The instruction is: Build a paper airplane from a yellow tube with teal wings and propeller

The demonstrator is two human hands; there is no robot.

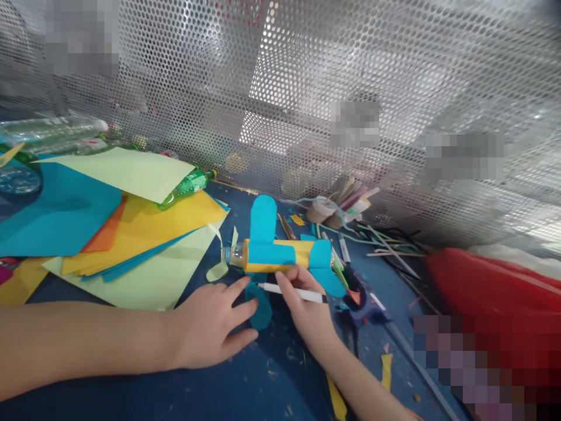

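1. Far left of both hands, a clear plastic bottle (52, 131) lay on its side against the perforated metal screen (307, 88), at the back edge of the table.
2. Left of and beyond the left hand, loose coloured paper sheets (131, 234) were fanned over one another: blue, orange, yellow, pale green. A green bottle (186, 186) lay tilted across the upper sheets.
3. Left hand (210, 324) lay palm down on the blue table (245, 392), fingers spread fairly wide, gripping nothing. Its fingertips touched or just met a blue paper cut-out (262, 307), rounded in shape, lying flat between the two hands.
4. Just beyond both hands lay a paper-wrapped bottle model (276, 254) on its side: yellow body, blue band, a blue strip standing up behind it and a blue piece at its right end. The clear bottle neck pointed left.
5. Right hand (307, 313) was closed round a white pen (291, 292), held nearly level, its left tip over the upper edge of the cut-out. The fingers of this hand reached up to the underside of the model; contact could not be told for sure.
6. Right of the right hand, touching or just beside it, sat a dark glue gun (363, 304).
7. Farther right and beyond, a heap of sticks and strips (350, 210) lay near the screen.
8. Far right, something red (486, 286), partly blurred.
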